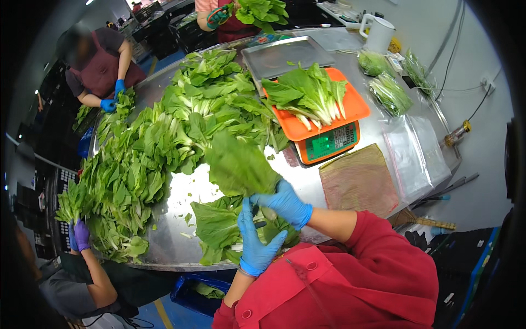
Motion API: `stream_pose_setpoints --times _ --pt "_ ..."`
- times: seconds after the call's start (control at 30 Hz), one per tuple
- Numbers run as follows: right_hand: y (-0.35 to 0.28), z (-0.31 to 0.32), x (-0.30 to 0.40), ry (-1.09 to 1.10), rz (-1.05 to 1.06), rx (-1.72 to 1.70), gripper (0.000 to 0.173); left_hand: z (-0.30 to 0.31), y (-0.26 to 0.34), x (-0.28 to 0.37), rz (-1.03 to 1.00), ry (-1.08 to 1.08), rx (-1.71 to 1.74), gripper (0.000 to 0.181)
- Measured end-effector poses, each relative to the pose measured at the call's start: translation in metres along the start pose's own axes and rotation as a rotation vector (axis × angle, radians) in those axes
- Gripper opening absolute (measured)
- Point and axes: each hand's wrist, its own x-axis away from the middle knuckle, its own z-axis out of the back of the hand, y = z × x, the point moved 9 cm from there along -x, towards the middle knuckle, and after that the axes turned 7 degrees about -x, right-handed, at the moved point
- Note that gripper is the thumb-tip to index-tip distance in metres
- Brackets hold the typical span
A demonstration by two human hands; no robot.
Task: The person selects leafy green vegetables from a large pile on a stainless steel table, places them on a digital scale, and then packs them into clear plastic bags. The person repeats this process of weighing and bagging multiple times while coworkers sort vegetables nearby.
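Note:
My right hand (287, 204), in a blue glove, grips a leafy green vegetable near its stem end. Its broad, slightly blurred leaf (242, 166) points away from me over the metal table. Just left of it, my left hand (257, 244), also blue-gloved, has its fingers up and its thumb apart. A small dark object (260, 224) shows beside the left fingers; what it is, and whether that hand holds it, is unclear. More cut greens (215, 224) lie on the table under and beside both hands, partly hidden by them.
A large heap of greens (164, 135) covers the table's left and middle. An orange digital scale (328, 142) bears greens (312, 92) on its tray. Cloth (357, 181), plastic bags (419, 152) and bagged vegetables (390, 92) lie right. Several gloved co-workers stand around; a blue bin (185, 288) sits below.

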Motion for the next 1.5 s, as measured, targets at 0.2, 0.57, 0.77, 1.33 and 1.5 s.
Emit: stream_pose_setpoints --times 0.2,0.57,0.77,1.33,1.5 --pt "-0.204 0.059 -0.033 0.267 0.641 0.323 0.057 0.010 -0.029 0.009 0.136 0.106 0.142 0.077" --pt "-0.181 0.229 -0.116 0.686 0.286 1.665 0.109 0.003 -0.060 0.021 0.241 0.184 0.210 0.055" --pt "-0.235 0.145 -0.039 0.658 0.848 1.471 0.079 0.012 -0.071 0.046 0.266 0.194 0.072 0.056" --pt "0.067 0.029 0.037 -0.777 0.273 1.778 0.127 0.085 -0.120 0.080 0.250 0.114 -0.590 0.131" --pt "0.104 0.003 -0.006 -0.839 0.264 1.706 0.125 0.072 -0.142 0.069 0.382 -0.103 -0.623 0.140"
